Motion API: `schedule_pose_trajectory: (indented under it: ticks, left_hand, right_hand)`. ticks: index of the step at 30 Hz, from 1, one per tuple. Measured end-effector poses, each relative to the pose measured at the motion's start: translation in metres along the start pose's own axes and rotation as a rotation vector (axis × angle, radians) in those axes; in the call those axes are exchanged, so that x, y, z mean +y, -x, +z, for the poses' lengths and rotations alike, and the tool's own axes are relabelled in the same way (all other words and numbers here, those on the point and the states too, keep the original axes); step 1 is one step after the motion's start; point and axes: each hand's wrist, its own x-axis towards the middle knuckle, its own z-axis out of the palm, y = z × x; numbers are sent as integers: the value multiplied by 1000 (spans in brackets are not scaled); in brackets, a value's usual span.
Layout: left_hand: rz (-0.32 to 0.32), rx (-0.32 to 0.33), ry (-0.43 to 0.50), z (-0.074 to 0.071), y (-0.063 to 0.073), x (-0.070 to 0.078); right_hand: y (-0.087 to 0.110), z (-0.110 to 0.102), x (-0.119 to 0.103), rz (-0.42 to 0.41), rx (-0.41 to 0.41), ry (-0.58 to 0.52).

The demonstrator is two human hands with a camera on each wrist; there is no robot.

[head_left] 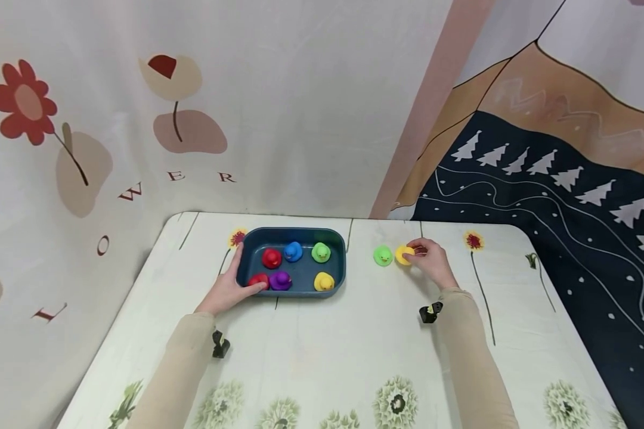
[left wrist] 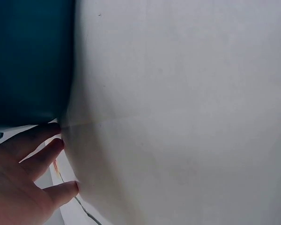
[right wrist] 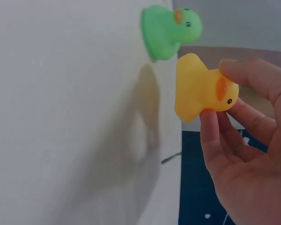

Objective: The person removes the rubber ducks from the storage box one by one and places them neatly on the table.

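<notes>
A dark blue tray (head_left: 303, 291) holds several rubber ducks: two red, one blue (head_left: 293, 251), one purple (head_left: 281, 280), one green (head_left: 321, 252) and one yellow (head_left: 324, 282). My left hand (head_left: 228, 289) grips its front left corner, the thumb over the rim beside a red duck (head_left: 258, 281) and the fingers along the outer side. Right of the tray, my right hand (head_left: 432, 260) pinches another yellow rubber duck (right wrist: 192, 89) by its head, between thumb and fingertips. A second green rubber duck (head_left: 383, 255) stands on the table just left of it.
The table (head_left: 322, 339) wears a white cloth printed with flowers. A pale patterned curtain (head_left: 300, 119) hangs right behind its far edge, and a dark, tree-printed cloth (head_left: 515, 196) hangs at the right. Small black devices (head_left: 431, 312) sit at both wrists.
</notes>
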Motion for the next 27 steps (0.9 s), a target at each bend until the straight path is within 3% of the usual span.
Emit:
schedule_pose_trajectory:
  ticks: [27]
  left_hand:
    - [16, 6, 32, 0, 1, -1]
  right_hand:
    - [-1, 13, 11, 34, 39, 46]
